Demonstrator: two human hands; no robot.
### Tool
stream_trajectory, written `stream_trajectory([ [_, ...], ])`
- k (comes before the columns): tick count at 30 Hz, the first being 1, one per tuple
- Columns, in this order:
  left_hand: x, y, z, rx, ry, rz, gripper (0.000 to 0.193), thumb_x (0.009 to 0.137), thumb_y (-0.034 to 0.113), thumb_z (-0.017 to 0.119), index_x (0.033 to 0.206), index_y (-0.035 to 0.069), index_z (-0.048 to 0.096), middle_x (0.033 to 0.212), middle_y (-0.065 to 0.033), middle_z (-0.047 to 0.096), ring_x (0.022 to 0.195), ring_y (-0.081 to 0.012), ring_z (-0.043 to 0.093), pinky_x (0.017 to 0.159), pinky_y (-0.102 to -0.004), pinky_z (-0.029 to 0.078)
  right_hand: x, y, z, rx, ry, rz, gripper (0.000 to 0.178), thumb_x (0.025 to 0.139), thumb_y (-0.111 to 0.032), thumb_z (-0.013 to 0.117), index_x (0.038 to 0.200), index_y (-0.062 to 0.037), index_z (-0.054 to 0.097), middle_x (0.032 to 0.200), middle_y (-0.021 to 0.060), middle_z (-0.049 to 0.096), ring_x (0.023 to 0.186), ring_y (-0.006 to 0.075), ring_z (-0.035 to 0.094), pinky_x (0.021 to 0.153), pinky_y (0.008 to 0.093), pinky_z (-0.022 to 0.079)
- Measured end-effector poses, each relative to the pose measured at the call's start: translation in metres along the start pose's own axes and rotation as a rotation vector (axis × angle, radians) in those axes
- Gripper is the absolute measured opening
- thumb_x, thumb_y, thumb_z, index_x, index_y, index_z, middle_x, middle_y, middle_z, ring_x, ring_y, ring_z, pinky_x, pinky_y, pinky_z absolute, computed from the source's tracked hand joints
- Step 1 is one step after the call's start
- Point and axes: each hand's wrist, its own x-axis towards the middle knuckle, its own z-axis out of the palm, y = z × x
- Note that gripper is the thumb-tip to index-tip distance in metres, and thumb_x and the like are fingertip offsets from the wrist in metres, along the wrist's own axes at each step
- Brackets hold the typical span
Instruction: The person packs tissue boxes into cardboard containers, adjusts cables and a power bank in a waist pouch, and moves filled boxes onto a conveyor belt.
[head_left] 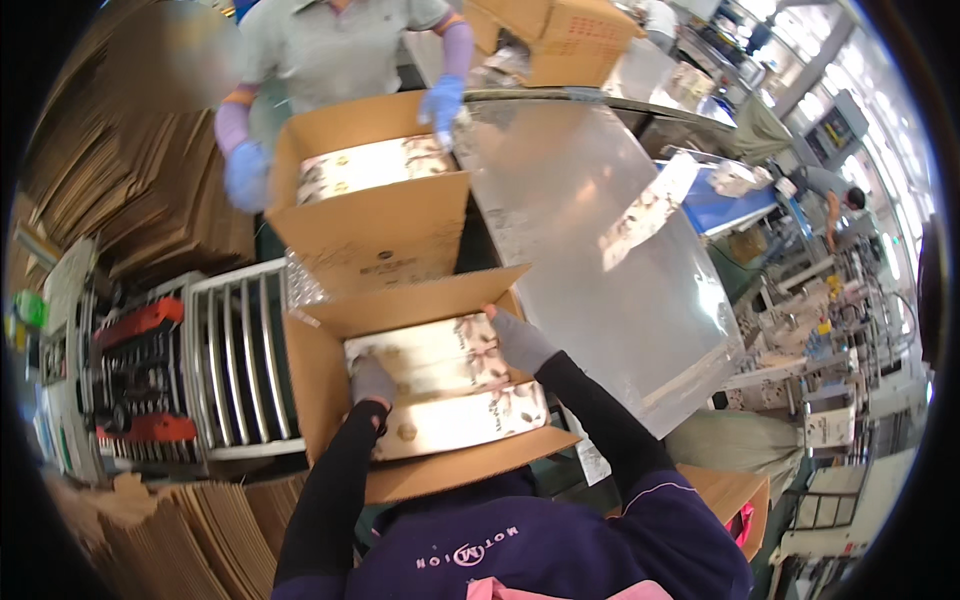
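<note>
An open cardboard box (322,372) stands right in front of me with cream printed packs (440,385) lying inside it. My left hand (372,381), in a grey glove, presses on the left end of the packs. My right hand (518,340), also grey-gloved, rests on their right end near the box's far flap. Both hands lie against the packs inside the box.
Across from me a person in blue gloves (441,100) handles a second open box (368,235) with a similar pack. A metal roller conveyor (235,365) lies to the left, a shiny sheet-metal chute (600,250) to the right, flat cardboard stacks (190,530) below left.
</note>
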Motion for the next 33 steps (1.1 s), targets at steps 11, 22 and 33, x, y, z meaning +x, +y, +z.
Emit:
stream_trajectory([
  [11, -0.047, -0.004, -0.053, -0.852, 0.415, -0.020, 0.026, 0.086, 0.027, 0.057, 0.104, 0.009, 0.062, 0.095, -0.0160, 0.066, 0.086, -0.0347, 0.065, 0.074, -0.0454, 0.053, -0.018, 0.306, -0.266, -1.371, 0.116, 0.628, 0.063, 0.093, -0.011, 0.037, 0.153, -0.0117, 0.017, 0.153, 0.0110, 0.032, 0.135, 0.0277, 0.039, 0.100, 0.0359, 0.040],
  [22, -0.063, 0.002, -0.173, -0.845, 0.108, 0.427, 0.039, 0.085, 0.022, 0.060, 0.121, 0.006, 0.059, 0.101, -0.0152, 0.067, 0.090, -0.0316, 0.064, 0.082, -0.0440, 0.049, 0.154, 0.308, -0.277, -0.672, 0.199, 0.044, 0.034, 0.062, -0.038, 0.075, 0.073, -0.0067, 0.068, 0.078, 0.0181, 0.067, 0.080, 0.0352, 0.065, 0.076, 0.0417, 0.051],
  [33, 0.148, 0.050, -0.424, -0.068, 0.733, 0.333, 0.098, 0.062, 0.054, 0.078, 0.140, 0.010, 0.039, 0.119, -0.0078, 0.051, 0.119, -0.0288, 0.044, 0.097, -0.0474, 0.034, -0.065, 0.209, -0.229, -0.293, 0.096, 0.120, 0.102, 0.065, -0.052, 0.077, 0.141, 0.0011, 0.033, 0.110, 0.0228, 0.057, 0.101, 0.0369, 0.058, 0.090, 0.0432, 0.047],
])
